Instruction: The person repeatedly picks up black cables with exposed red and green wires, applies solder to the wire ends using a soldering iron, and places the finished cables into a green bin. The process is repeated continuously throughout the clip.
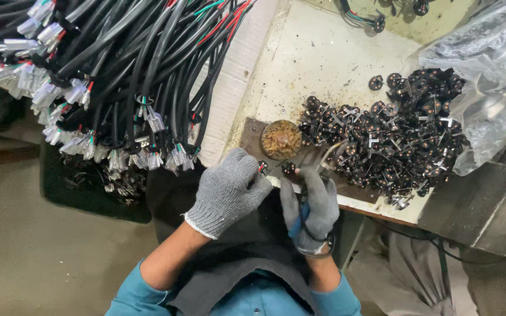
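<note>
Left hand [228,192], grey knit glove, grip pressed together, pinching thin red-tipped wire ends [262,168] at the fingertips, just above the table [323,55] edge. Right hand [311,206], also gloved, grip closed round a blue-handled tool [301,217]; its metal tip [329,153] points up toward the wire ends. A small black round connector part [289,168] sits between the two hands, close to both; whether it touches the wire or the tool is too small to tell.

Just beyond the hands is a small open tin of brown paste [281,139], touching the edge of a big heap of black round parts with metal prongs [390,131], which spills from a clear plastic bag [487,76] on the right. A large bundle of black cables with white plug ends [106,76] hangs on the left, well apart from the heap.

Progress, as a judgement: one piece is in hand, mid-joining. The heap is large and the cable bundle thick, so most of the work seems left. One wired part [376,22] lies at the far table edge, possibly finished. No clear stack of done pieces is visible
</note>
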